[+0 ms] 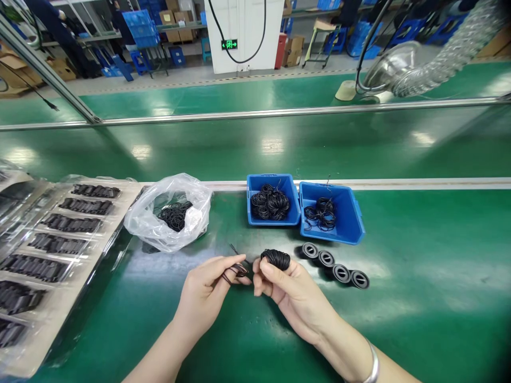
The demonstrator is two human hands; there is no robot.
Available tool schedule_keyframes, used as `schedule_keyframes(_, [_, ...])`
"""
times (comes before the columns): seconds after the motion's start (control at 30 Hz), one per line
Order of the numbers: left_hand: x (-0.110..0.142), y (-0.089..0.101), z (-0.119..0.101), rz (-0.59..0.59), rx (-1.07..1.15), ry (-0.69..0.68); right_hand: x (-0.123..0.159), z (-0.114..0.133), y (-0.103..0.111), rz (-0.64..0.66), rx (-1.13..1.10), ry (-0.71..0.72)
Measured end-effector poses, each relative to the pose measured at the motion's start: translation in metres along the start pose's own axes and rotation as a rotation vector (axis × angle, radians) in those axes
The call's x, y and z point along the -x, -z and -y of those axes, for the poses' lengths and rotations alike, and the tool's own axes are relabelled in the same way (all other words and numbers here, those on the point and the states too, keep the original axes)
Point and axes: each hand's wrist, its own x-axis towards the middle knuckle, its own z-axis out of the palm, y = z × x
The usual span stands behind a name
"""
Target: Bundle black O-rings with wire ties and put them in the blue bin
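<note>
Over the green work surface, my left hand [205,287] is closed, with a few thin black cord-like loops [238,270] pinched between thumb and fingers; one thin end sticks up behind them. Close beside it, my right hand [293,295] grips a thick bundle of thin black loops [276,259], thumb on the near side. Whether these are rubber rings or coiled cord I cannot tell. The hands are nearly touching at the fingertips. Just right of the bundle, several round black parts with slotted faces [326,259] lie in a slanting row.
Behind my hands stand a blue bin [293,219] with many black coils and another blue bin [351,215] with fewer. A clear plastic bag [139,221] holds more black loops. Trays of black parts [66,223] occupy the left. A flexible metal duct [443,69] hangs upper right.
</note>
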Motion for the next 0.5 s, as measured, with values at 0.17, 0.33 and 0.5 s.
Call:
schedule_keyframes(0.17, [-0.0009,-0.0017,-0.0045,0.047,-0.066,-0.138,0.0009,-0.0025,-0.0015,-0.049,0.200,0.080])
schedule_keyframes(0.33, [-0.0013,-0.0027,-0.0071,0.007,-0.115,-0.207,0.0034,-0.0085,-0.0010,-0.049,0.305,0.059])
schedule_keyframes(0.5, [-0.0020,-0.0033,-0.0093,0.029,-0.054,-0.198,0.0025,-0.0072,-0.0005,0.002,0.287,0.052])
